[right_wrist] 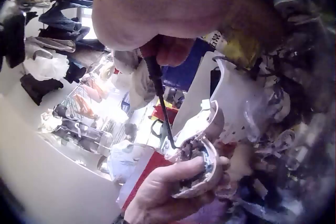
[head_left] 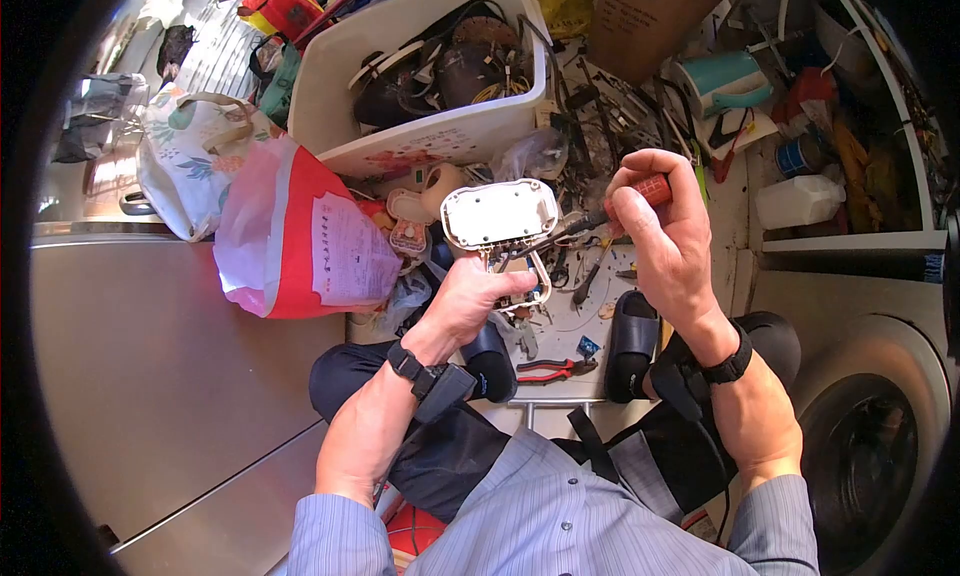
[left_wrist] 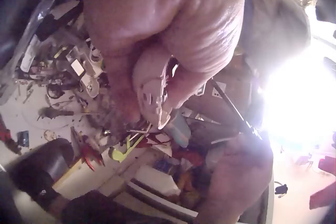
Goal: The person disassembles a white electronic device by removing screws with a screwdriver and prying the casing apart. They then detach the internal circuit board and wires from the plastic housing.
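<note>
My left hand (head_left: pixel 468 298) grips an opened white plastic casing (head_left: pixel 500 216), its thumb over the lower half, where a circuit board and dark parts show. The flat upper half is folded away from it. In my right hand (head_left: pixel 672 244) is a screwdriver (head_left: pixel 652 192) with a red handle, pinched between thumb and fingers. Its dark shaft (right_wrist: pixel 163 100) slants down to the casing, the tip at the seam between the halves in the right wrist view. From the left wrist, the casing (left_wrist: pixel 152 95) appears edge-on between thumb and fingers, with the right hand (left_wrist: pixel 239 174) beyond.
Red-handled pliers (head_left: pixel 578 369) and a black-handled screwdriver (head_left: pixel 583 293) lie on the floor between the slippers. A white bin (head_left: pixel 420 141) of cables stands ahead, scattered scraps to its right. A red-and-white bag (head_left: pixel 300 236) is at left, a washing machine (head_left: pixel 900 346) at right.
</note>
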Tool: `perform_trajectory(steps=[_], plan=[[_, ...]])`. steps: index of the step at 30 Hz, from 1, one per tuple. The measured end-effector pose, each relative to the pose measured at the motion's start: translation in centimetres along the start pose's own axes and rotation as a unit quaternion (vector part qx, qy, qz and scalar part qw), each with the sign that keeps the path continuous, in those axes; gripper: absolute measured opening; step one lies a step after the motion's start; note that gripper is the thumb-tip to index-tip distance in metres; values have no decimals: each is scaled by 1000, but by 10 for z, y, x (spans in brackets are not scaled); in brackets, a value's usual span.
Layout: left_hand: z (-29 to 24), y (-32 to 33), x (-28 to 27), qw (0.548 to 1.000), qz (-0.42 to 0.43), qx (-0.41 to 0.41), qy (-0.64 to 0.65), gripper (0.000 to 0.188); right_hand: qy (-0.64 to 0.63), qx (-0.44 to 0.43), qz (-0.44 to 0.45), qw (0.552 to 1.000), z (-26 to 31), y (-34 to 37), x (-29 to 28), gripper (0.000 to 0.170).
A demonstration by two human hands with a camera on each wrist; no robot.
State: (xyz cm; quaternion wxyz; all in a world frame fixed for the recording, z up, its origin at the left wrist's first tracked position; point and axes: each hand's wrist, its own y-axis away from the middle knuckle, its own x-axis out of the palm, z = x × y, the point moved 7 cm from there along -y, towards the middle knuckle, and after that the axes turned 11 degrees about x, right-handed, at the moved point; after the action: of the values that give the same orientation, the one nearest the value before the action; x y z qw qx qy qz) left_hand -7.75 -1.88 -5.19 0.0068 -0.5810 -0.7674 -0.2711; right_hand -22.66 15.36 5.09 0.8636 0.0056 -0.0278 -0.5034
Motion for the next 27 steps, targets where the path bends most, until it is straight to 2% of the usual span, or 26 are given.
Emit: perform_trajectory(steps=[3,5,8,14,18,20,23,25,27], plan=[[0,-1,-5,999,-21,19,22,40,10,6,-14,1000,-1,-1,-2,29],[1,-1,-10,998,-40,18,40,35,-26,51,-19,998,-6,-1,-5,28],[-1,-1,-13,996,-48,18,71,27,-41,68,-22,997,-15,-6,-9,27],[-13,3,-2,992,-56,27,106,24,-49,103,-25,993,-32,-10,-13,28],[-11,2,-6,995,-59,48,68,24,-10,99,-25,995,-28,-8,-13,28],[-9,1,-7,994,-58,55,74,23,5,57,-43,997,-21,-8,-16,29],[-11,3,-10,991,-66,69,92,19,-40,22,-78,996,-16,-14,-33,29],[-16,5,-10,988,-84,61,116,18,-51,25,-96,994,-11,-15,-38,28],[-14,4,-13,987,-81,70,117,20,-56,48,-69,995,-12,-12,-35,28]])
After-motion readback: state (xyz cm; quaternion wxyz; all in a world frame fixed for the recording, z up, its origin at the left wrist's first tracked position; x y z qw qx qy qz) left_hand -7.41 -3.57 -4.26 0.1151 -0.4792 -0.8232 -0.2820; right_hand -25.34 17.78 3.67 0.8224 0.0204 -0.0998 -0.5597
